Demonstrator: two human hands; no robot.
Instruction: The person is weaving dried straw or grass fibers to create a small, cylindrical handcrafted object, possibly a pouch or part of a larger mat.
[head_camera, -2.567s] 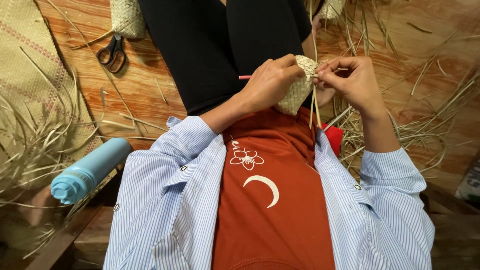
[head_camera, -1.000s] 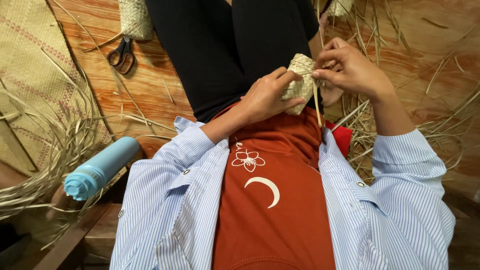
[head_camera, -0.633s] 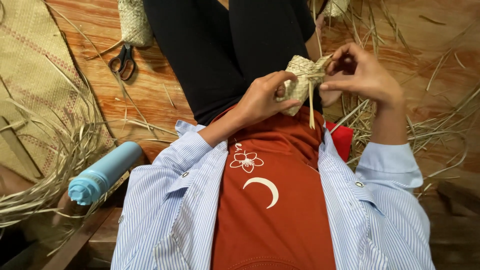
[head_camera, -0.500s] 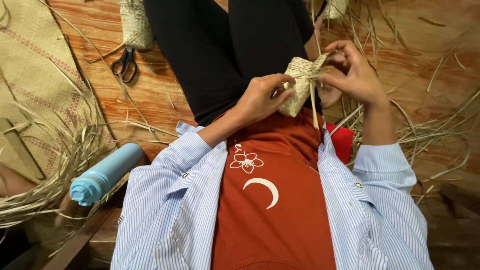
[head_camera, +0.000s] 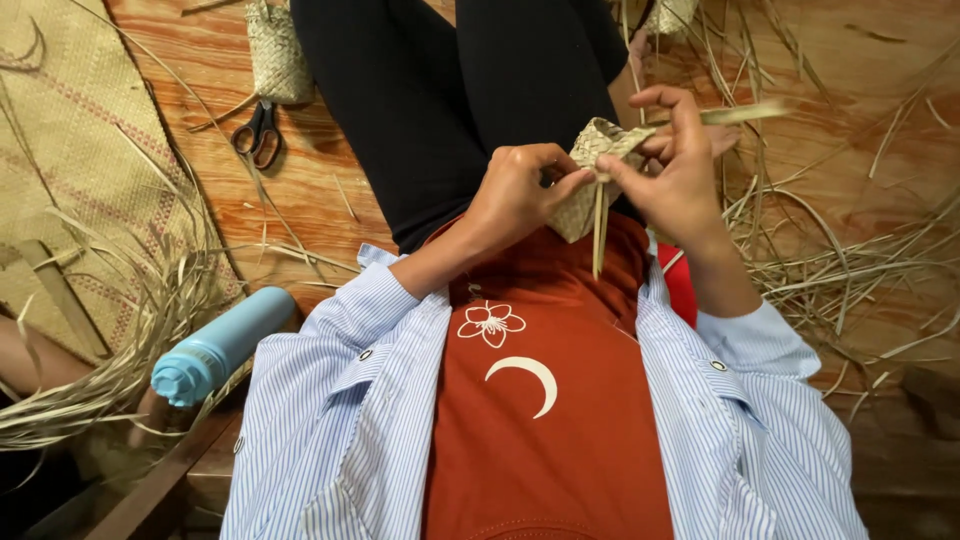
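— Where's the small woven straw pouch (head_camera: 590, 185)?

— Over the lap, gripped by the left hand (head_camera: 515, 195).

— And the right hand (head_camera: 675, 170)?

— Fingers pinched on a pale straw strip (head_camera: 598, 230) hanging from it; black scissors (head_camera: 257, 132) lie on the wooden floor (head_camera: 330, 190).

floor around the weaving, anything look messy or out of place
Nothing damaged. Loose straw strips lie scattered over the wooden floor by the right hand, and a blue bottle lies on its side among more strips. Black scissors lie on the floor.
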